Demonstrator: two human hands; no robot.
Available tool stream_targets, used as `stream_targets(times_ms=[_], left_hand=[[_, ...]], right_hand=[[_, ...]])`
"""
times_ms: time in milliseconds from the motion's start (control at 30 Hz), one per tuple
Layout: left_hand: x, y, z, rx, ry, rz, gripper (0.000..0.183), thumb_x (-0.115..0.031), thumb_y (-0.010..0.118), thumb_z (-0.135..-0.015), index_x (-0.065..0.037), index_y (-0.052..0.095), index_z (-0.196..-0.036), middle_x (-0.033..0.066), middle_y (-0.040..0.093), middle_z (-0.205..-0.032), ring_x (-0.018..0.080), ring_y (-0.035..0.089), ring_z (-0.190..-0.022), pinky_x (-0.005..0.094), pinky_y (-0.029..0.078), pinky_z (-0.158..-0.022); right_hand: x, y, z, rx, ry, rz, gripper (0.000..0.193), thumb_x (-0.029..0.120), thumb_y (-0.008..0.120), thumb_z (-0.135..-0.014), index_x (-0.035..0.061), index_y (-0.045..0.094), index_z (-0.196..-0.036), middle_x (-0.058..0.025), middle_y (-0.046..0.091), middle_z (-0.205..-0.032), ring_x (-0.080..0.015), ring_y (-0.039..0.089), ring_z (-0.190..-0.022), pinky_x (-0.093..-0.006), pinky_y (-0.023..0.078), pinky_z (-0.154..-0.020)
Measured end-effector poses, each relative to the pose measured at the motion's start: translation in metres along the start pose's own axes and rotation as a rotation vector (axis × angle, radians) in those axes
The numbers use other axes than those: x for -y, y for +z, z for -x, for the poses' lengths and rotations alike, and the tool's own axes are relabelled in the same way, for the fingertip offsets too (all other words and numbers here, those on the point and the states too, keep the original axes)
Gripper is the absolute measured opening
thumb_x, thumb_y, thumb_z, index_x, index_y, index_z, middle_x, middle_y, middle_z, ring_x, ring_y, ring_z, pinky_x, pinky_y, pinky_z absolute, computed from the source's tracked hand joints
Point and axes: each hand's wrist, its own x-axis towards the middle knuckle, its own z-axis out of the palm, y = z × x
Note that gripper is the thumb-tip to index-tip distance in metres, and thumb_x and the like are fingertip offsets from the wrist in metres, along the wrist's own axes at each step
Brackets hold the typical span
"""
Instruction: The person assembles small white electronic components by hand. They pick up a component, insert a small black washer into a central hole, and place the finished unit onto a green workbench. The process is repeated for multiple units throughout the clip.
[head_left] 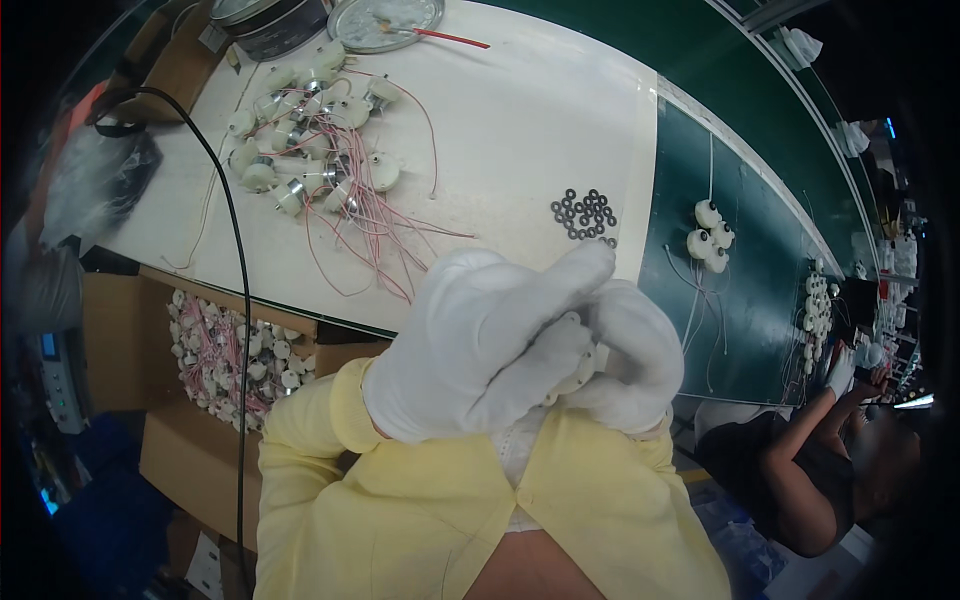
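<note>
Both my hands wear white gloves and meet in front of my chest, at the table's near edge. Between them is a small motor (574, 376) with a cream plastic housing, mostly covered by the gloves. My left hand (485, 335) is closed on it from the left, its index finger stretched along the top. From the right, my right hand (637, 350) curls its fingers and thumb around it. Just beyond the fingertips lies a cluster of small black rings (584, 216) on the white tabletop (520, 130).
Motors (320, 150) with pink wires lie heaped at the far left. Behind them are a round tin (270, 28) and a lid (385, 25) with a red-handled brush (450, 39). A cardboard box (190, 460) of motors stands lower left. More motors (710, 238) and a co-worker (800, 470) are right.
</note>
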Motion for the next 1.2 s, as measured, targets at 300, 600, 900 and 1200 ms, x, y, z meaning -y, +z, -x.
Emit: stream_targets(times_ms=[300, 600, 900, 1200], left_hand=[[-0.010, 0.004, -0.019, -0.016, -0.086, -0.667, 0.035, -0.024, 0.066, -0.099, -0.001, 0.069, -0.126, 0.0048, 0.066, -0.075, 0.0252, 0.060, -0.061, 0.0387, 0.045, -0.062], [0.102, -0.091, -0.052, -0.118, -0.173, -1.532, 0.026, -0.033, 0.069, -0.095, -0.014, 0.076, -0.110, 0.0096, 0.075, -0.090, 0.0311, 0.071, -0.081, 0.0463, 0.053, -0.073], [0.131, -0.084, -0.051, 0.037, -0.388, -1.481, 0.029, -0.042, 0.063, -0.097, -0.017, 0.077, -0.099, 0.0102, 0.076, -0.085, 0.0314, 0.073, -0.082, 0.0463, 0.054, -0.074], [0.130, -0.083, -0.050, 0.007, -0.405, -1.461, 0.032, -0.043, 0.062, -0.098, -0.016, 0.078, -0.102, 0.0120, 0.076, -0.084, 0.0316, 0.074, -0.082, 0.0469, 0.054, -0.073]], right_hand=[[0.007, 0.024, -0.002, -0.339, 0.719, -0.959, 0.060, 0.051, 0.052, -0.109, -0.0031, 0.063, -0.131, -0.0125, 0.070, -0.113, -0.0124, 0.062, -0.073, -0.0241, 0.048, -0.064], [-0.003, 0.006, 0.014, -0.312, 0.424, -1.315, 0.070, 0.059, 0.042, -0.109, -0.0042, 0.071, -0.107, -0.0125, 0.068, -0.081, -0.0156, 0.048, -0.053, -0.0276, 0.039, -0.049], [-0.003, 0.019, -0.005, -0.077, 0.525, -1.860, 0.074, 0.065, 0.036, -0.109, 0.0007, 0.068, -0.124, -0.0044, 0.055, -0.061, -0.0155, 0.042, -0.051, -0.0284, 0.031, -0.049], [-0.016, 0.028, 0.007, 0.023, 0.642, -2.239, 0.058, 0.056, 0.039, -0.110, 0.0127, 0.061, -0.142, -0.0024, 0.064, -0.066, -0.0114, 0.039, -0.045, -0.0267, 0.031, -0.050]])
